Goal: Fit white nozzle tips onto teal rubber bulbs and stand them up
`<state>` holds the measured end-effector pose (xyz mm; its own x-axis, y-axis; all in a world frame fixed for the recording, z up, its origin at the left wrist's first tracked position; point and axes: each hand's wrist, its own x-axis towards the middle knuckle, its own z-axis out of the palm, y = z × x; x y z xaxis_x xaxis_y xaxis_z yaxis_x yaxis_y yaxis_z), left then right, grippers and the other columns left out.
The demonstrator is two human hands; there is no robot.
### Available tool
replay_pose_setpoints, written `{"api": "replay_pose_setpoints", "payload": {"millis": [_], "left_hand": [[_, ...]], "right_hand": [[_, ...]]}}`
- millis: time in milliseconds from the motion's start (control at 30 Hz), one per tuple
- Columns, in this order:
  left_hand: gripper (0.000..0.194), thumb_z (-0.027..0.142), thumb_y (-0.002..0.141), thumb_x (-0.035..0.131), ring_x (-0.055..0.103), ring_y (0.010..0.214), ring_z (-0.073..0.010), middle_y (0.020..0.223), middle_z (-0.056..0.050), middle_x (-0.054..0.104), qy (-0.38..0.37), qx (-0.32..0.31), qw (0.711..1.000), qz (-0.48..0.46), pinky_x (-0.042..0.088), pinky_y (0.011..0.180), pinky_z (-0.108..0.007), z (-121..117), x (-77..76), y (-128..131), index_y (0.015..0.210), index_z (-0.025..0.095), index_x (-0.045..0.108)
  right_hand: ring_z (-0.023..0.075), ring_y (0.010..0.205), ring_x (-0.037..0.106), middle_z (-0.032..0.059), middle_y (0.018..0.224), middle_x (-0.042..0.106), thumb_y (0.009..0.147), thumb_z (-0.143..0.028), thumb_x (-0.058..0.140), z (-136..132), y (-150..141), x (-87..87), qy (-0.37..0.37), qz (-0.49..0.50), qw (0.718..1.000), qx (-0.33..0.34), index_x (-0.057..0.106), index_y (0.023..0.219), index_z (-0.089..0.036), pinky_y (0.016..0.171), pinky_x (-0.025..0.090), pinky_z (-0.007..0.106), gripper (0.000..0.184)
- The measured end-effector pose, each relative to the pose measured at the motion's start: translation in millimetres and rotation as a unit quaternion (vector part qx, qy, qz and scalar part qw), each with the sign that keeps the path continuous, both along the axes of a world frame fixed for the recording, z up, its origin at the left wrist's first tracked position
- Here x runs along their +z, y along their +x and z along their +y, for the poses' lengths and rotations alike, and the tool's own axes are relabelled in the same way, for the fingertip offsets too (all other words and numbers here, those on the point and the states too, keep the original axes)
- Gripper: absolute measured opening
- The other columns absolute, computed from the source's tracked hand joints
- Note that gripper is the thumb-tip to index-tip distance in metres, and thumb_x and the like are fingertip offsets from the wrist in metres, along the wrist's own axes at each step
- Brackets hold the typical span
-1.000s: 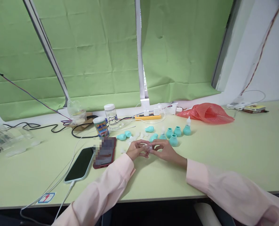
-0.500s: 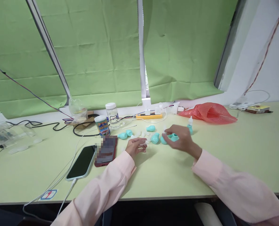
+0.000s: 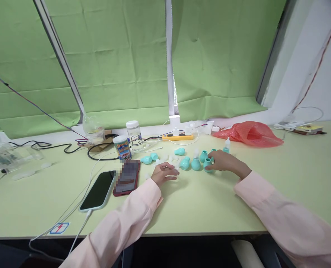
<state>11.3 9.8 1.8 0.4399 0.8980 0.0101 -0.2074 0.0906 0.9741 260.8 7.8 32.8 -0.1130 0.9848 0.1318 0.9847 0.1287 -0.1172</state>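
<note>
Since the previous frame the right hand [image 3: 222, 162] has come down among the teal bulbs, to the right of the nozzle-topped bulb [image 3: 196, 165]. Its thumb and fingers curve about an open bulb [image 3: 208, 166] just right of that landmark — whether they press on it, I cannot tell. Left of the landmark, the left hand [image 3: 164, 173] pinches a small clear piece [image 3: 177, 169] between thumb and fingertips. The right fingers could knock the rear open bulb [image 3: 203, 156], since it stands so close behind; the clear piece could slip — it is small and probably slick.
</note>
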Motion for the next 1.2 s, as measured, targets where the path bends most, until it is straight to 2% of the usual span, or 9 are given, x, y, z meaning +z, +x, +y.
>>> {"api": "replay_pose_setpoints", "payload": {"millis": [167, 267, 367, 500, 600, 733, 833, 933, 1200], "left_hand": [[0.047, 0.03, 0.061, 0.059, 0.054, 0.067, -0.0122, 0.074, -0.005, 0.059, 0.048, -0.033, 0.998, 0.034, 0.044, 0.056, -0.025, -4, 3.9, 0, 0.105, 0.021, 0.046], [0.04, 0.036, 0.063, 0.056, 0.052, 0.071, -0.0123, 0.078, -0.007, 0.059, 0.071, -0.053, 0.994, 0.06, 0.042, 0.053, -0.021, -3, 3.2, 1, 0.099, 0.019, 0.05], [0.037, 0.035, 0.06, 0.059, 0.053, 0.07, -0.0122, 0.077, -0.008, 0.06, 0.089, -0.035, 0.993, 0.066, 0.04, 0.051, -0.018, -1, 1.1, 2, 0.091, 0.015, 0.052], [0.036, 0.028, 0.05, 0.068, 0.053, 0.056, -0.0106, 0.067, -0.005, 0.06, 0.067, 0.022, 0.997, 0.005, 0.041, 0.048, -0.021, 0, 2.2, 1, 0.077, 0.013, 0.048], [0.04, 0.023, 0.046, 0.071, 0.052, 0.047, -0.0086, 0.059, 0.001, 0.057, 0.041, 0.047, 0.997, -0.037, 0.044, 0.049, -0.025, -2, 6.5, 0, 0.075, 0.014, 0.045], [0.044, 0.021, 0.043, 0.072, 0.055, 0.055, -0.0111, 0.059, 0.0, 0.057, 0.026, 0.053, 0.997, -0.053, 0.046, 0.059, -0.029, -6, 10.7, 0, 0.081, 0.011, 0.051], [0.037, 0.024, 0.043, 0.072, 0.055, 0.056, -0.0118, 0.06, -0.003, 0.057, 0.034, 0.045, 0.998, -0.035, 0.046, 0.058, -0.028, -7, 10.8, 1, 0.07, 0.008, 0.054], [0.033, 0.03, 0.05, 0.068, 0.05, 0.048, -0.0085, 0.057, -0.002, 0.055, 0.053, 0.014, 0.998, -0.008, 0.042, 0.047, -0.024, -6, 10.4, 1, 0.071, 0.01, 0.053], [0.023, 0.036, 0.064, 0.052, 0.027, 0.034, -0.0018, 0.042, 0.008, 0.033, 0.064, -0.018, 0.997, 0.03, 0.019, 0.03, -0.011, -7, 2.8, 7, 0.064, 0.017, 0.039]], "right_hand": [[0.0104, 0.041, 0.042, -0.0003, 0.051, 0.046, 0.051, -0.042, 0.059, -2, 2, 5.0, -0.001, 0.036, 0.998, 0.053, 0.044, 0.048, -0.017, 0.036, 0.024, 0.022, 0.029], [0.0108, 0.047, 0.046, -0.0013, 0.055, 0.05, 0.051, -0.036, 0.06, -11, -3, 14.5, -0.069, 0.138, 0.978, 0.143, 0.044, 0.053, -0.018, 0.039, 0.031, 0.021, 0.024], [0.0122, 0.06, 0.051, -0.0014, 0.066, 0.055, 0.053, -0.024, 0.06, -23, -18, 20.8, -0.148, 0.251, 0.924, 0.247, 0.045, 0.062, -0.019, 0.047, 0.037, 0.021, 0.018], [0.0122, 0.065, 0.05, -0.0018, 0.071, 0.055, 0.053, -0.017, 0.057, -32, -43, 13.6, -0.172, 0.338, 0.875, 0.302, 0.042, 0.074, -0.019, 0.051, 0.038, 0.021, 0.025], [0.0091, 0.055, 0.044, -0.0043, 0.065, 0.049, 0.057, -0.016, 0.052, -32, -58, -2.2, -0.094, 0.328, 0.894, 0.29, 0.04, 0.079, -0.02, 0.048, 0.034, 0.02, 0.025], [0.0095, 0.054, 0.041, -0.0037, 0.064, 0.046, 0.061, -0.02, 0.049, -30, -68, -22.0, 0.031, 0.29, 0.919, 0.264, 0.04, 0.082, -0.02, 0.051, 0.032, 0.021, 0.023], [0.0089, 0.05, 0.038, -0.0041, 0.062, 0.044, 0.062, -0.022, 0.049, -30, -71, -28.4, 0.074, 0.288, 0.92, 0.257, 0.038, 0.082, -0.02, 0.049, 0.03, 0.021, 0.023], [0.0082, 0.049, 0.035, -0.0036, 0.064, 0.044, 0.061, -0.022, 0.048, -32, -73, -29.4, 0.114, 0.299, 0.914, 0.25, 0.036, 0.08, -0.02, 0.048, 0.029, 0.021, 0.022], [0.0088, 0.05, 0.035, -0.0032, 0.064, 0.041, 0.061, -0.02, 0.048, -36, -76, -30.2, 0.153, 0.308, 0.907, 0.242, 0.033, 0.08, -0.021, 0.049, 0.03, 0.021, 0.024]]}}
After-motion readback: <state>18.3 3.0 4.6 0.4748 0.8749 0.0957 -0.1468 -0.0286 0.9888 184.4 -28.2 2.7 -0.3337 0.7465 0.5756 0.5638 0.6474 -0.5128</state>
